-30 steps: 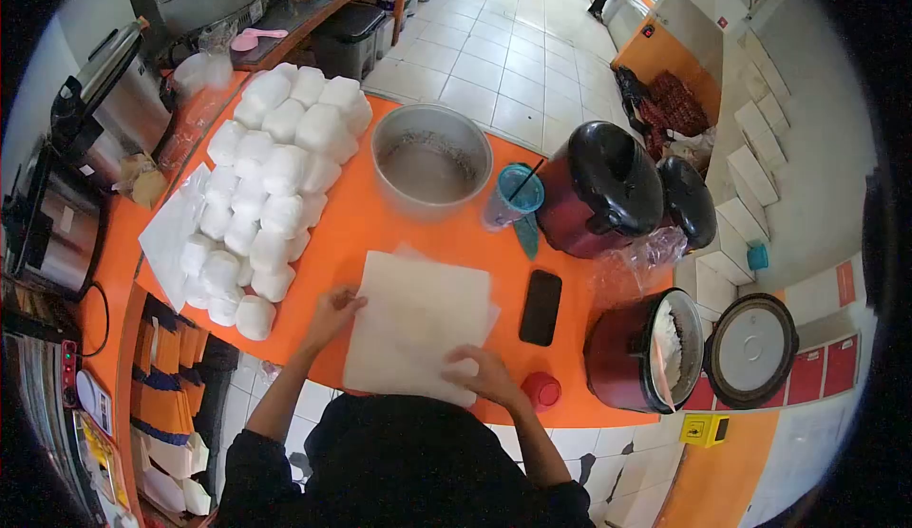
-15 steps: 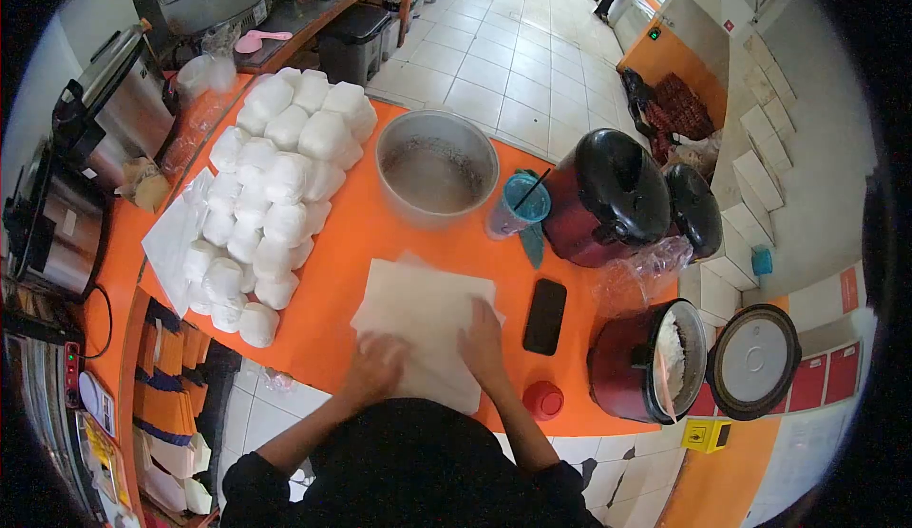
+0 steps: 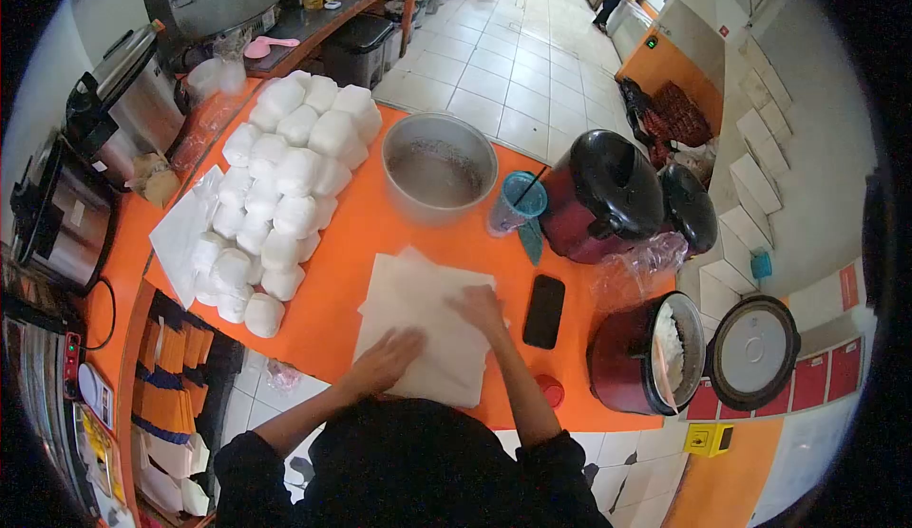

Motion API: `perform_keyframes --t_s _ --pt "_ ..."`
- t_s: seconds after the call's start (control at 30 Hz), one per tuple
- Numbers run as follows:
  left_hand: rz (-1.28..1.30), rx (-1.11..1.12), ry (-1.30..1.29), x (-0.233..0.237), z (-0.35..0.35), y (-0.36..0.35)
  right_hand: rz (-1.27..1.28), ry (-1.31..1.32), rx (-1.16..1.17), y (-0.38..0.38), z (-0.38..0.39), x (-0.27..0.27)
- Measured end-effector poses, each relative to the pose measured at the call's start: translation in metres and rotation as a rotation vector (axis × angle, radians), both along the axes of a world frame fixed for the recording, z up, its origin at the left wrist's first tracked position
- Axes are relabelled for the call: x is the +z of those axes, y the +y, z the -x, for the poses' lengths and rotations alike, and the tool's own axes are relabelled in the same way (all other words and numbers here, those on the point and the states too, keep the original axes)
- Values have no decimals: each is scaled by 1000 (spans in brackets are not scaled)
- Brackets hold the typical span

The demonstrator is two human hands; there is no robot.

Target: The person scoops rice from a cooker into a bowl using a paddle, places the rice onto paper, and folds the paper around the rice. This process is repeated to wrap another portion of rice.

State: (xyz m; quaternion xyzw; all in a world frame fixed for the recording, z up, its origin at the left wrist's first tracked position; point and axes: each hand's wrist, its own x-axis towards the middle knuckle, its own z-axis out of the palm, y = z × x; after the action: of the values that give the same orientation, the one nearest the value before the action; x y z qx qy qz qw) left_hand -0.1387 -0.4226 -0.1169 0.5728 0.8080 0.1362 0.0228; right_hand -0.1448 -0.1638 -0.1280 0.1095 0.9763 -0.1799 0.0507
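A stack of pale paper sheets (image 3: 427, 314) lies on the orange tabletop in front of me, its edges not quite lined up. My left hand (image 3: 388, 359) is over the stack's left side, fingers stretched toward the middle, somewhat blurred. On the upper right of the paper is my right hand (image 3: 478, 308), its blurred fingers extended to the left. Neither hand shows anything gripped. To the left rises a pile of white, rounded wrapped bundles (image 3: 294, 177). Beyond the paper stands a grey metal pot (image 3: 439, 162).
Right of the paper are a black phone (image 3: 543, 311), a red lid (image 3: 550, 391) and an open cooker of rice (image 3: 617, 362). A blue cup (image 3: 519, 203) stands beside closed dark-red cookers (image 3: 608, 196). A person (image 3: 617, 1) bends over far off.
My left hand has slid right and flattened onto the paper. My right hand has moved slightly up and left, fingers now pointing left. The view has shifted slightly; the red lid is now partly behind my forearm.
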Motion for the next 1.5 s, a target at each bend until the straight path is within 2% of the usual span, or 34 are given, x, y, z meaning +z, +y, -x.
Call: perform_keyframes --t_s 0.07,0.17,0.27,0.33,0.4,0.5,0.6,0.7,0.8,0.9,0.93,1.0,1.03,1.07,1.1,1.17,1.2,1.3,1.33,1.43,1.47,1.5 --pt "-62 -21 49 -7 7 0 -17 156 223 43 11 -86" --pt "-141 -22 35 -1 17 2 391 169 -63 -4 -5 29" --pt "-220 -10 9 1 24 3 119 132 181 -31 -27 28" --pt "-242 24 -48 -6 25 3 -55 50 201 -75 -59 50" --pt "-229 90 -155 -20 26 3 -93 282 186 -103 -79 29" --pt "-461 190 -105 -29 18 3 -66 476 158 -123 -91 7" --pt "-355 133 78 -7 16 4 -43 505 201 -121 -97 9" --pt "-261 -208 231 19 33 9 -26 498 219 -111 -105 11" --pt "-194 -249 91 8 41 7 -28 485 255 -101 -121 11" --pt "-107 -310 80 8 42 9 11 464 251 -93 -137 -8" --pt "-92 -295 71 11 40 10 34 456 238 -88 -139 -21" --pt "-60 -259 56 23 37 14 26 228 170 -62 -133 -65" --pt "-133 -254 84 20 36 16 27 115 133 -60 -129 -64" --pt "-207 -249 112 13 34 19 0 171 73 -60 -124 -63" --pt "-283 -244 141 7 32 22 -29 229 12 -65 -106 -26" --pt "-157 -87 58 -2 23 29 -71 260 -63 -70 -92 15" --pt "-94 -7 17 -3 19 34 -83 232 -78 -70 -90 25" --pt "-208 307 49 25 14 59 -209 99 -106 -73 -87 27" --pt "-169 347 -43 22 17 62 -266 44 -111 -76 -86 24" --pt "-29 414 -279 17 24 68 -54 260 -110 -93 -102 -11" --pt "31 399 -328 22 25 67 5 383 -151 -99 -106 -55" --pt "91 385 -375 25 29 67 57 406 -143 -99 -108 -51"
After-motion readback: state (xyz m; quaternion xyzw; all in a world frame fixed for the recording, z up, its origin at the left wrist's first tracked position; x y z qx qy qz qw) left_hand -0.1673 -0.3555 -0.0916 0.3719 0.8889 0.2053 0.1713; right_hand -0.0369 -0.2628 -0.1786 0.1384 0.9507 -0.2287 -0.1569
